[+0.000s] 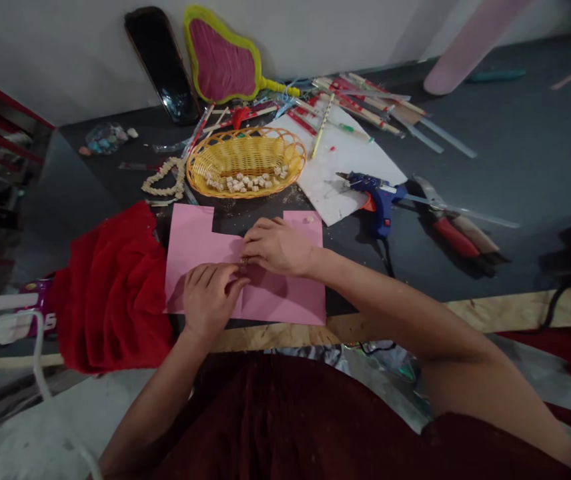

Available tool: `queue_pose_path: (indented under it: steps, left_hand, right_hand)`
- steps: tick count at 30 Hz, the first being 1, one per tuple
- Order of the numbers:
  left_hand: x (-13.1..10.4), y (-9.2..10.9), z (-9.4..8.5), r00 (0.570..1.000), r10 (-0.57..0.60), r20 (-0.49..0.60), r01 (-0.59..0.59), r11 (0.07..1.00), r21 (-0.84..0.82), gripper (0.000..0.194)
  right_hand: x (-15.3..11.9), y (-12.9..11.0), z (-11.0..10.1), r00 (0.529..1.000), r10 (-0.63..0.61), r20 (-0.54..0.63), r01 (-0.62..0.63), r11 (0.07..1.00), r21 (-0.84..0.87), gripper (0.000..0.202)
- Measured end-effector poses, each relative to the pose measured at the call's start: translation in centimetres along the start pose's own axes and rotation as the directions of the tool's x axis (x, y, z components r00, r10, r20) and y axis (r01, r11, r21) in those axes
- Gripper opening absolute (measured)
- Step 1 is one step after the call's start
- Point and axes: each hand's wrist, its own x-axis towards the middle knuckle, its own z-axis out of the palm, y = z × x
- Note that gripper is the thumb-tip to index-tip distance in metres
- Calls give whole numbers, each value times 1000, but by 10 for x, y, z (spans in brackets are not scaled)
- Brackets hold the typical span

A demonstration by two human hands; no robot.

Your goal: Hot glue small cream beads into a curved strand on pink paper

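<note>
Left hand [209, 293] and right hand [281, 247]: fingers pinch narrowly on one small piece [243, 263], frame centre | beneath: one creased pink paper [285, 301] | upper centre: one oval woven basket [245, 152], many pale chunks [241, 183] | right of centre: one blue glue gun [380, 199]

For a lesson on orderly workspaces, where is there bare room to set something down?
Bare dark tabletop lies right of the red-gripped metal pliers, and a smaller patch between them and the black cord of the blue plastic glue gun. It is crowded behind the pink paper sheet, with the oval yellow wicker basket and thin sticks.
</note>
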Motion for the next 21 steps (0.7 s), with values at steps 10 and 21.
queue_pose_path:
  steps: [10,21]
  left_hand:
    - [1,1,3,996,-83,25,83,996,20,13]
    - [0,2,4,992,-125,-18,126,989,79,13]
  right_hand:
    - [0,0,1,1000,14,-7,-14,1000,19,16]
    - [0,2,3,1000,6,-14,-6,1000,26,14]
